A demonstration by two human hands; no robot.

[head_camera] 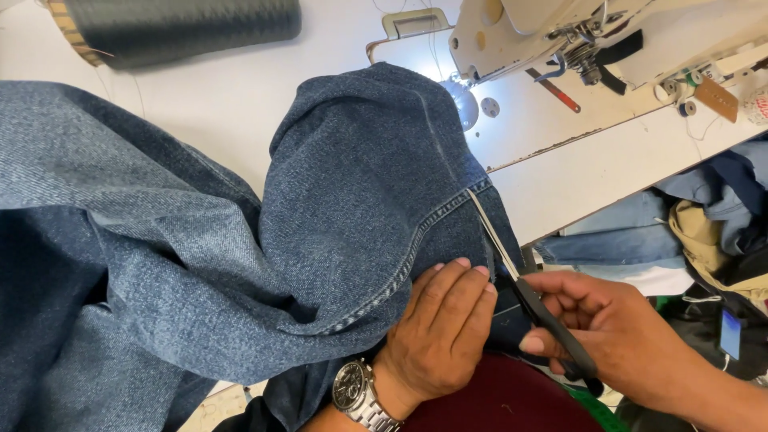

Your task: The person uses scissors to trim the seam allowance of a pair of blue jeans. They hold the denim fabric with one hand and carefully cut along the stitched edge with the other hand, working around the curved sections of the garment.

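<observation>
Two hands share this cut: your left hand (444, 328) lies flat and open, pinning the denim garment (352, 208) on your lap, while your right hand (608, 328) grips the scissors (552, 324). Keep the blades along the seam. Beyond, the sewing machine (560, 32) and dark thread cone (176, 28) crowd the table (608, 160).

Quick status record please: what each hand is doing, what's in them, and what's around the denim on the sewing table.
left hand: flat on the denim garment, pressing beside a stitched seam; wristwatch on the wrist
right hand: holds black-handled scissors, blades at the pale strip along the fabric edge
scissors: whether the blades are open or closed cannot be told
behind: sewing machine on a white table, lamp lit
far left: dark thread cone, lying on its side
right: folded clothes pile
</observation>
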